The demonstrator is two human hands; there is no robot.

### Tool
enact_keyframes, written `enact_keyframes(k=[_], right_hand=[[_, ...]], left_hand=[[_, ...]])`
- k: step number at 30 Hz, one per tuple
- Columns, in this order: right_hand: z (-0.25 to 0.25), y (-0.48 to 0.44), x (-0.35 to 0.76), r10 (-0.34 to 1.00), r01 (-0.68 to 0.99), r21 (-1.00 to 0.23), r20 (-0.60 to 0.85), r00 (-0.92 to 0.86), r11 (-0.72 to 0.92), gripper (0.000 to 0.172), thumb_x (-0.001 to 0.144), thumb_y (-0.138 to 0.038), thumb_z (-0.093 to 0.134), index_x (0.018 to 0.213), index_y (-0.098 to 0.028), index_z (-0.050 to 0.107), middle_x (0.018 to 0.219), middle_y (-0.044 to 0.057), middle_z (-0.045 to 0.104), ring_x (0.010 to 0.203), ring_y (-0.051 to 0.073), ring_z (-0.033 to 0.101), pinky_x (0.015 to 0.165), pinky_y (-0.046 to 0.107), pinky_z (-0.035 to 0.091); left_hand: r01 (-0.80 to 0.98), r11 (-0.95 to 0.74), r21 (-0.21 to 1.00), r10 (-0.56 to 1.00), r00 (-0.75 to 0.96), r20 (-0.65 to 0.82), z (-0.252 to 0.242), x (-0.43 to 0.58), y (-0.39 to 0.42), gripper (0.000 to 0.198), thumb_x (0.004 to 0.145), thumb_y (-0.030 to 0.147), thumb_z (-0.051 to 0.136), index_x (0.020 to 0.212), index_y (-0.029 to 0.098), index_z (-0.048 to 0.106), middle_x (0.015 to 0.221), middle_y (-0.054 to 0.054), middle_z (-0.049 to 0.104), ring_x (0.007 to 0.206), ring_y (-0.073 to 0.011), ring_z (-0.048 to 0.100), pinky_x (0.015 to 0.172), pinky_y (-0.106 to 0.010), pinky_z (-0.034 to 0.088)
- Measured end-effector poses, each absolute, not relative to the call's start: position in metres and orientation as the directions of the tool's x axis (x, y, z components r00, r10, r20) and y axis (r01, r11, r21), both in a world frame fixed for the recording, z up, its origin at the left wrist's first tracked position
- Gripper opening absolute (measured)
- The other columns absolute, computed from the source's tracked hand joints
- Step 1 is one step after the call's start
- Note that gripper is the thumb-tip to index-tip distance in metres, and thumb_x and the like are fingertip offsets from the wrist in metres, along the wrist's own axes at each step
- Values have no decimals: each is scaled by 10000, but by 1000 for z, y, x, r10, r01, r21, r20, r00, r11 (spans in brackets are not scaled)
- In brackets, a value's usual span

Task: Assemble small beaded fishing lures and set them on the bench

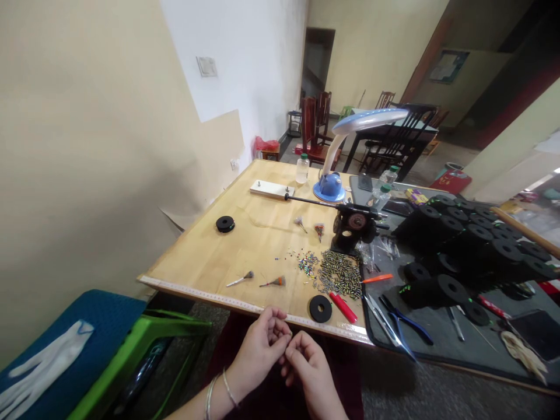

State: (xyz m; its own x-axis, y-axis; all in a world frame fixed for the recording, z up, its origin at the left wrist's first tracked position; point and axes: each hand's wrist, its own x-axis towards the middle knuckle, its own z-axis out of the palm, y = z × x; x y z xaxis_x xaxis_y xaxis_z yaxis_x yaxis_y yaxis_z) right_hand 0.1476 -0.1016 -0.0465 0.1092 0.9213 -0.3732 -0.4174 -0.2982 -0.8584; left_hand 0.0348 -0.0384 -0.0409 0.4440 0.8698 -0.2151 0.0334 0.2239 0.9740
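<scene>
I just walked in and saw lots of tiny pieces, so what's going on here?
A person is at a wooden table, left hand and right hand close together by its front edge. Both look pinched, but anything between the fingertips is too small to make out. A heap of small striped pieces lies on the table, with a black disc and a red stick nearer the person. Blue-handled pliers lie on the dark mat.

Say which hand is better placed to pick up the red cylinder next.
Probably the right hand: it is nearer the red cylinder, while the left hand lies farther to the left. Whether either pinches something small, I cannot tell.
</scene>
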Motion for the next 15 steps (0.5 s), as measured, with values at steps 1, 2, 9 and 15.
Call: enact_keyframes(k=[1,2,9,15], right_hand=[[-47,-102,147,922,-415,-860,-371,109,-297,328,716,-417,724,663,-162,525,623,-6,608,482,88,532,410,158,346],[-48,-102,147,923,-414,-861,-368,108,-295,328,717,-417,723,663,-162,523,620,-7,607,482,88,532,409,157,344],[-52,-101,147,927,-437,-855,-359,106,-281,338,725,-437,718,677,-163,526,626,-4,613,478,89,541,406,158,359],[-52,-102,146,921,-464,-841,-372,118,-280,370,709,-464,730,677,-165,513,622,-8,614,449,80,534,392,153,362]], left_hand=[[35,218,975,871,444,-211,-41,35,-38,256,739,186,649,924,186,472,705,31,593,532,-108,560,452,-199,455],[37,212,977,871,445,-206,-42,35,-38,254,743,182,643,928,186,470,705,31,592,535,-109,560,453,-200,457],[71,189,979,869,452,-201,-38,35,-36,237,756,154,600,937,180,450,718,24,589,545,-111,561,473,-214,471],[88,162,983,873,451,-184,-36,35,-37,229,754,136,590,931,181,452,718,27,593,528,-105,562,495,-219,472]])
